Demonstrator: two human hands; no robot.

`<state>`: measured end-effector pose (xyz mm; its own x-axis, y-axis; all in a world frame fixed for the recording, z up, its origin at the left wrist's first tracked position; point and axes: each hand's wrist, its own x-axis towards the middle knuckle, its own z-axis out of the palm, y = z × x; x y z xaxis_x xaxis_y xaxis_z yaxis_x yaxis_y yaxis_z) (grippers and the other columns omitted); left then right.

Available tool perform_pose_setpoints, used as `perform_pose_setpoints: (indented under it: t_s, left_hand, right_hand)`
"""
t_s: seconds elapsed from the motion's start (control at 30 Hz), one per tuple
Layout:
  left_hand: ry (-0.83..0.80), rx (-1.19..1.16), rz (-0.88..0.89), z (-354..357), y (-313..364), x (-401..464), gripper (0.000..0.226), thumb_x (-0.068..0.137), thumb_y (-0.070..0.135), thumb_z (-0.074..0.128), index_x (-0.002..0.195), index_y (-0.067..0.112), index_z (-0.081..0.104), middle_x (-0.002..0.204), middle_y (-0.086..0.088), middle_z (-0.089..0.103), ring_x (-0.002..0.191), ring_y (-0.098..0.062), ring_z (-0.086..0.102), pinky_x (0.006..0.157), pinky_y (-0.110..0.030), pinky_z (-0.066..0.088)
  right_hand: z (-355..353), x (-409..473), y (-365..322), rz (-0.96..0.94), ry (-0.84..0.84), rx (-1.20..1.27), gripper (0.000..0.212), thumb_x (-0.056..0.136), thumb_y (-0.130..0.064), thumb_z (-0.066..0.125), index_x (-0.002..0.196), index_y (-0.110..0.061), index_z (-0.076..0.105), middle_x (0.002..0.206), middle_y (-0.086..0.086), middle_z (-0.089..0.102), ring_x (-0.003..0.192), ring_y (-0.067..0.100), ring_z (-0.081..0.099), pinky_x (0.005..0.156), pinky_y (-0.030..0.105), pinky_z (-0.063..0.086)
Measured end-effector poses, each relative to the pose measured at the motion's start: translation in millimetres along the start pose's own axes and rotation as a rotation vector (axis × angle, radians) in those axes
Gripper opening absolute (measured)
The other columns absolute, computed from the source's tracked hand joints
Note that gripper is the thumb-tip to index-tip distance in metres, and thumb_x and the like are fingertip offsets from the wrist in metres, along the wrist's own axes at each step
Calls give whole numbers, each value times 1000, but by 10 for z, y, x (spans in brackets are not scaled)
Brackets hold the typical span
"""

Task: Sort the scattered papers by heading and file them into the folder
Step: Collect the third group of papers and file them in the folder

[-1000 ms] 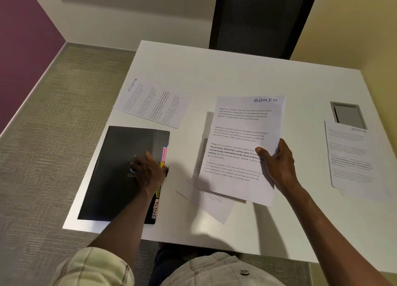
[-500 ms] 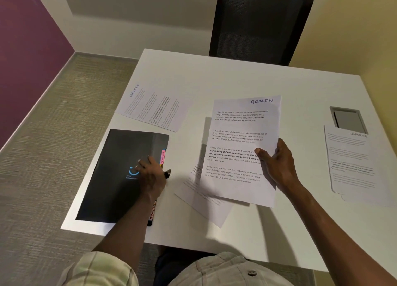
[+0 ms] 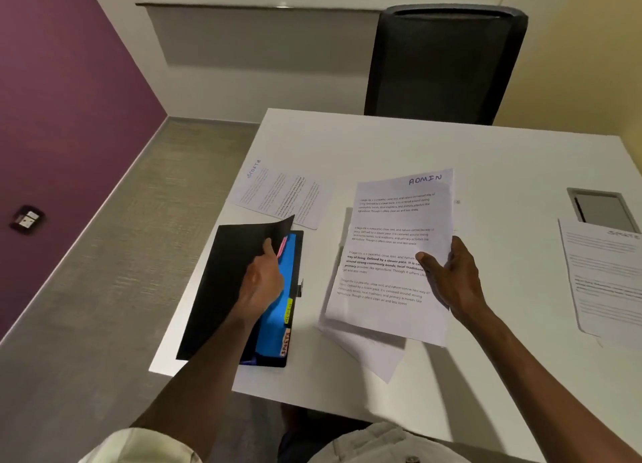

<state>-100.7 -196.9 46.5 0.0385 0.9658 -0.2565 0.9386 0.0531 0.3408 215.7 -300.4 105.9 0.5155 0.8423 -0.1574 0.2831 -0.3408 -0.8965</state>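
A white table (image 3: 399, 142) is set in a corner between purple and yellow walls, a black chair (image 3: 448, 66) at its far side. The folder (image 3: 222, 288), shut half a second ago, is now lifted open at its cover by the left hand (image 3: 262, 282), fingers tucked beneath; its long axis runs near-to-far. The ADMIN sheet (image 3: 392, 247) is pinched by the right hand (image 3: 451, 278), heading at the far end.

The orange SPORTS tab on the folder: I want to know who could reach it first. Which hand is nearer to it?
Left. The left hand lifts the folder's cover just above the SPORTS tab; the right hand holds the ADMIN sheet well off to the right.
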Motion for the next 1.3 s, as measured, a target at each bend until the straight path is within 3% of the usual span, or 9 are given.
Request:
perform_pose_setpoints:
  t_s: [0.17,0.33,0.47,0.57,0.73,0.8,1.0,1.2,1.3]
  left_hand:
    - [24,-132,1,-327,-91,10,80,90,6,64,155,14,17,107,-12,63,79,-17,59,63,-28,46]
    - [37,-268,1,-500,-187,57,79,88,5,64,154,15,21,118,-14,60,89,-20,58,72,-30,47]
    - [42,-361,-5,-577,-245,122,81,87,3,65,154,17,21,128,-12,57,99,-18,56,77,-28,47]
    - [50,-398,9,-616,-277,140,80,87,2,66,153,15,23,134,-13,56,109,-22,57,80,-27,47]
    - [50,-413,11,-689,-323,170,79,87,0,66,153,16,26,132,-10,57,89,-3,50,52,-4,39]
    - [59,-418,10,-713,-340,177,77,87,1,66,152,16,27,129,-10,58,77,2,47,45,-4,39]
    - [95,-441,5,-817,-362,165,76,85,3,67,151,15,30,138,-11,55,116,-23,58,82,-26,46]
    - [112,-503,35,-916,-415,151,72,84,-2,66,147,12,34,131,-11,61,114,-23,60,80,-21,43]
    - [119,-536,57,-975,-452,169,70,82,-4,67,144,11,37,128,-10,64,112,-24,62,80,-24,45]
  right_hand:
    - [358,-56,-210,-74,-15,33,32,86,-15,70,109,-26,51,93,-20,58,82,-5,56,66,17,43]
    - [749,-119,-451,-119,56,45,29,88,-15,66,111,-21,48,95,-9,59,78,10,59,54,12,42]
    - [1054,-224,-651,-207,105,1,27,92,-12,60,116,-11,48,96,-7,56,72,-10,49,47,-1,39]
    - [1268,-317,-771,-238,82,-34,22,94,-10,57,113,-13,46,98,-5,55,69,-10,47,47,0,40]
    - [1571,-492,-892,-300,-80,-166,18,97,-13,47,105,-25,35,96,-10,53,64,-2,54,41,9,43]
    - [1686,-559,-926,-312,-143,-220,15,98,-17,44,103,-27,34,91,-11,55,65,0,57,45,13,45]
    - [2010,-576,-1052,-259,-274,-337,11,103,-31,36,94,-25,36,81,-5,56,69,8,61,47,16,48]
    - [2261,-578,-1258,-207,-331,-413,17,100,-19,37,115,-13,38,96,8,60,85,19,62,71,40,58]
    - [2466,-588,-1294,-184,-340,-423,24,101,-22,33,124,-16,39,106,9,62,92,20,62,65,31,49]
